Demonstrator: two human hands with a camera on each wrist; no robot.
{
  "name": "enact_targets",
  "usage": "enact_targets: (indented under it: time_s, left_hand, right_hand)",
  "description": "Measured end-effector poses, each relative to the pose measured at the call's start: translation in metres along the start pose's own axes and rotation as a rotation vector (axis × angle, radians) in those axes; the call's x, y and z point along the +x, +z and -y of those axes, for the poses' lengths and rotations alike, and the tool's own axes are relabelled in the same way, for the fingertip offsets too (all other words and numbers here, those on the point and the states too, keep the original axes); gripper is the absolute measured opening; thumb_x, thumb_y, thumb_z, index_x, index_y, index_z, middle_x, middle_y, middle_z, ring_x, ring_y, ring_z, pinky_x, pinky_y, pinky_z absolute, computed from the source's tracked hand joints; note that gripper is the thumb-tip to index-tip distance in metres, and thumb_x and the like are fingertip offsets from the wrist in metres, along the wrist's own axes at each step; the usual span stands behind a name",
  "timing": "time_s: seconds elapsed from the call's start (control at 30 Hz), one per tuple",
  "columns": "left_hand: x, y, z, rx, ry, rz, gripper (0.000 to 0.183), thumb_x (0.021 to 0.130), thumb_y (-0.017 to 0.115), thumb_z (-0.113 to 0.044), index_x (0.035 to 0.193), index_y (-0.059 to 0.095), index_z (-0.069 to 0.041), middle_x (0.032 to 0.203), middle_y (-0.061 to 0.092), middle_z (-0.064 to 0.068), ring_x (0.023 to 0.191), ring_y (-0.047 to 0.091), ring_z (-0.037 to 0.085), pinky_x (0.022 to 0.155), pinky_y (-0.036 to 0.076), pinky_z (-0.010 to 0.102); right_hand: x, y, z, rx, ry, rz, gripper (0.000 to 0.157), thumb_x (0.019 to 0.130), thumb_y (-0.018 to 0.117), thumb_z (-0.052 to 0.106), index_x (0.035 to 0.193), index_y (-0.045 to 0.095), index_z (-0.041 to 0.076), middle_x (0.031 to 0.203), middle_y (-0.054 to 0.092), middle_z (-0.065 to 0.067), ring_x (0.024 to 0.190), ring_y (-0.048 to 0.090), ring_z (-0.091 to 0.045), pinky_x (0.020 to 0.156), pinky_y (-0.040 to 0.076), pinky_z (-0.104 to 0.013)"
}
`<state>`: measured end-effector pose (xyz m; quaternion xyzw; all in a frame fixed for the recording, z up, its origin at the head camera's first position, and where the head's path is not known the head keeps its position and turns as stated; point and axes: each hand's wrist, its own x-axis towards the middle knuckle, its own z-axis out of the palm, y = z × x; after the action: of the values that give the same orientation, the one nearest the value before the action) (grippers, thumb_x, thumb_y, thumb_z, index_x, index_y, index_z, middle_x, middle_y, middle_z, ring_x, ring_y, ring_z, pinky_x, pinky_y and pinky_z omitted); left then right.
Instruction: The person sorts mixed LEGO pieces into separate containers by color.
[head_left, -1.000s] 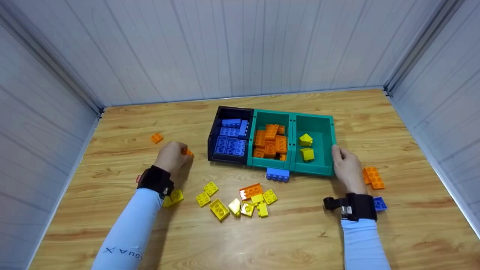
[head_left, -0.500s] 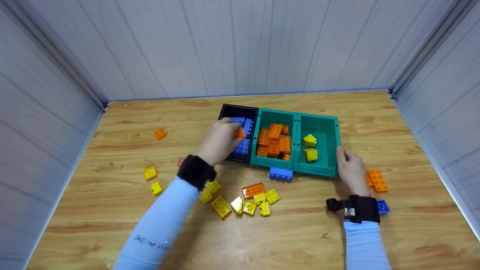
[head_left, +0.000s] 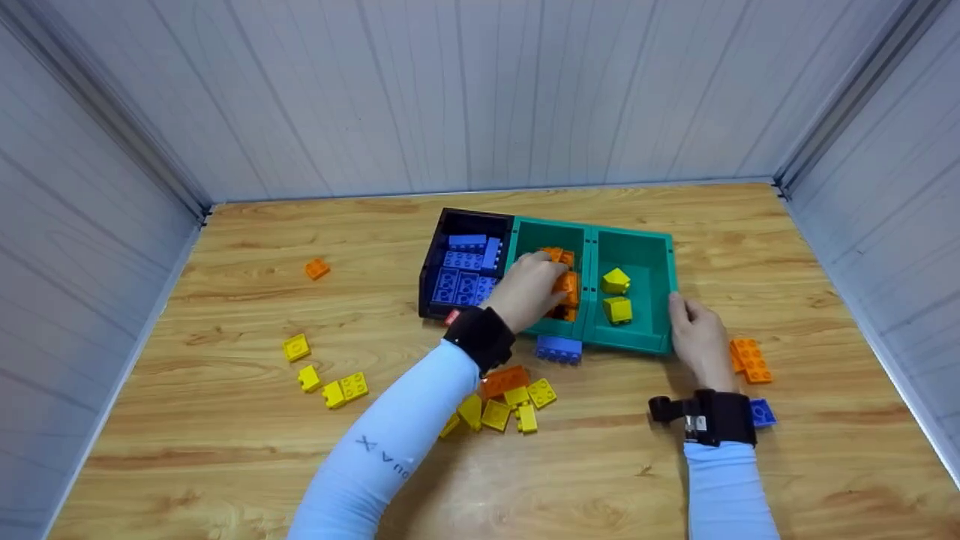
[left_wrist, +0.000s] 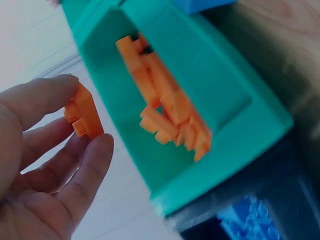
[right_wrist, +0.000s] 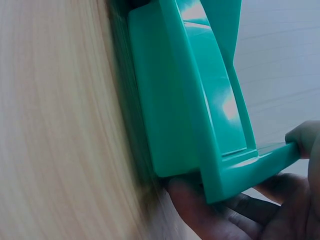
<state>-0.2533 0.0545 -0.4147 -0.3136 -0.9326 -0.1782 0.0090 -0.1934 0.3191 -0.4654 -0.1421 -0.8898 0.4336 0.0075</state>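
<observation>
My left hand [head_left: 527,289] is over the middle green bin [head_left: 547,231], pinching a small orange brick [left_wrist: 87,112] between thumb and fingertips. In the left wrist view the brick's studs face the palm, and a pile of orange bricks [left_wrist: 162,97] lies in the bin below. My right hand [head_left: 701,337] grips the outer wall of the right green bin [head_left: 646,259], thumb at the rim and fingers around its outside and underside in the right wrist view. Two yellow bricks [head_left: 616,281] sit in that bin. A dark bin [head_left: 472,221] with several blue bricks [head_left: 465,260] adjoins on the left.
Several yellow bricks [head_left: 496,415] and an orange brick [head_left: 505,381] lie in front of the bins. A blue brick [head_left: 559,349] is by the front wall. More yellow bricks [head_left: 296,347] and an orange one [head_left: 317,268] lie left; orange [head_left: 750,360] and blue [head_left: 763,412] bricks lie right.
My left hand has picked up the orange brick from the left of the table and carried it rightward, past the dark bin, to the middle green bin. The right hand keeps its grip.
</observation>
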Motion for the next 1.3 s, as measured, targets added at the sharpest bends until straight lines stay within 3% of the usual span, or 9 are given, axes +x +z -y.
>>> enact_targets:
  time_s: [0.2,0.47,0.6,0.7,0.77,0.87,1.0,1.17,1.3]
  left_hand:
    - [0.005,0.007,0.004,0.043,0.043,-0.010,0.034,0.096,0.067,-0.015,0.128,0.066,-0.002,0.120,0.066,0.013,0.112,0.060,0.025,0.100,0.046,0.035]
    - [-0.008,-0.021,0.028,-0.046,0.063,-0.191,0.031,0.094,0.067,-0.007,0.124,0.066,0.003,0.119,0.063,0.018,0.110,0.059,0.029,0.096,0.049,0.034]
    - [-0.019,-0.040,0.053,-0.038,-0.004,-0.344,0.028,0.092,0.066,-0.003,0.120,0.068,0.003,0.117,0.063,0.019,0.109,0.058,0.032,0.095,0.049,0.038]
    - [-0.028,-0.053,0.080,-0.042,-0.077,-0.466,0.025,0.089,0.065,0.002,0.114,0.070,0.005,0.114,0.063,0.021,0.107,0.058,0.037,0.096,0.047,0.044]
    - [-0.037,-0.062,0.104,-0.048,-0.155,-0.494,0.026,0.088,0.065,0.003,0.114,0.069,0.005,0.115,0.063,0.023,0.108,0.057,0.039,0.097,0.045,0.046]
    - [-0.054,-0.073,0.146,-0.058,-0.315,-0.434,0.030,0.090,0.063,0.002,0.120,0.066,0.006,0.123,0.059,0.027,0.113,0.055,0.043,0.100,0.044,0.049]
    - [-0.085,-0.074,0.207,-0.017,-0.500,-0.243,0.034,0.090,0.057,0.002,0.123,0.062,0.011,0.123,0.056,0.036,0.114,0.052,0.051,0.098,0.044,0.056]
    - [-0.129,-0.056,0.261,0.007,-0.584,-0.057,0.044,0.093,0.056,-0.002,0.133,0.050,0.016,0.128,0.047,0.044,0.118,0.044,0.059,0.100,0.038,0.065]
    - [-0.149,-0.043,0.278,-0.049,-0.627,-0.047,0.054,0.099,0.054,-0.009,0.146,0.035,0.012,0.143,0.031,0.042,0.126,0.034,0.062,0.105,0.031,0.067]
  right_hand:
    - [0.000,0.001,0.003,0.020,0.019,0.019,0.069,0.103,0.027,0.056,0.128,0.058,-0.001,0.119,0.053,-0.021,0.103,0.048,-0.032,0.086,0.042,-0.043]
    - [0.001,-0.001,0.004,0.022,0.014,0.014,0.069,0.104,0.027,0.055,0.132,0.057,0.000,0.120,0.053,-0.020,0.105,0.048,-0.031,0.091,0.043,-0.046]
    - [0.000,-0.001,0.003,0.019,0.026,0.012,0.069,0.103,0.027,0.056,0.129,0.057,-0.001,0.116,0.053,-0.020,0.102,0.049,-0.031,0.086,0.043,-0.044]
    - [0.000,0.000,0.002,0.011,0.018,0.005,0.067,0.103,0.027,0.056,0.113,0.058,-0.002,0.102,0.052,-0.018,0.092,0.047,-0.030,0.073,0.039,-0.038]
    - [0.001,0.001,0.002,0.011,0.008,0.004,0.065,0.104,0.027,0.055,0.108,0.057,-0.002,0.099,0.051,-0.018,0.090,0.047,-0.030,0.071,0.038,-0.038]
    - [0.001,0.000,0.001,0.006,-0.008,0.011,0.068,0.104,0.027,0.054,0.123,0.059,-0.003,0.116,0.057,-0.025,0.108,0.053,-0.037,0.087,0.046,-0.046]
    - [0.001,-0.001,0.001,0.013,0.005,0.026,0.073,0.104,0.026,0.055,0.146,0.045,-0.001,0.147,0.044,-0.024,0.136,0.040,-0.040,0.110,0.033,-0.055]
    - [0.002,0.001,0.000,0.021,0.023,0.024,0.072,0.104,0.026,0.056,0.138,0.053,0.000,0.135,0.052,-0.023,0.121,0.049,-0.036,0.102,0.040,-0.051]
    - [0.002,0.003,-0.002,0.019,0.005,0.001,0.069,0.104,0.026,0.055,0.130,0.058,-0.001,0.123,0.054,-0.021,0.107,0.050,-0.032,0.093,0.043,-0.049]
